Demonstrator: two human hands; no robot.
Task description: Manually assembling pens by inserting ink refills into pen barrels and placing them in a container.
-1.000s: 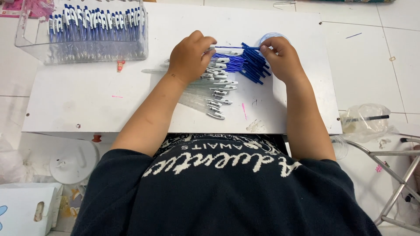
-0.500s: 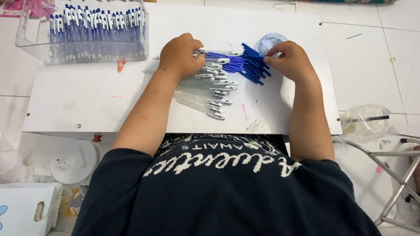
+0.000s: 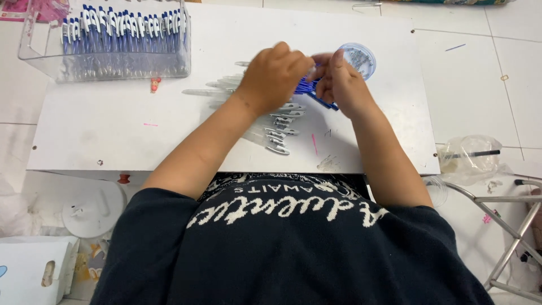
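The left hand and right hand are meeting over the board, fingers curling closed around blue pen parts, beside the clear barrels.

A bunch of blue plastic pen caps sits bundled between both hands, mostly hidden, only tips peeking out; a row of clear plastic pen barrels with silver clips lies fanned flat on the white board, just below the caps.
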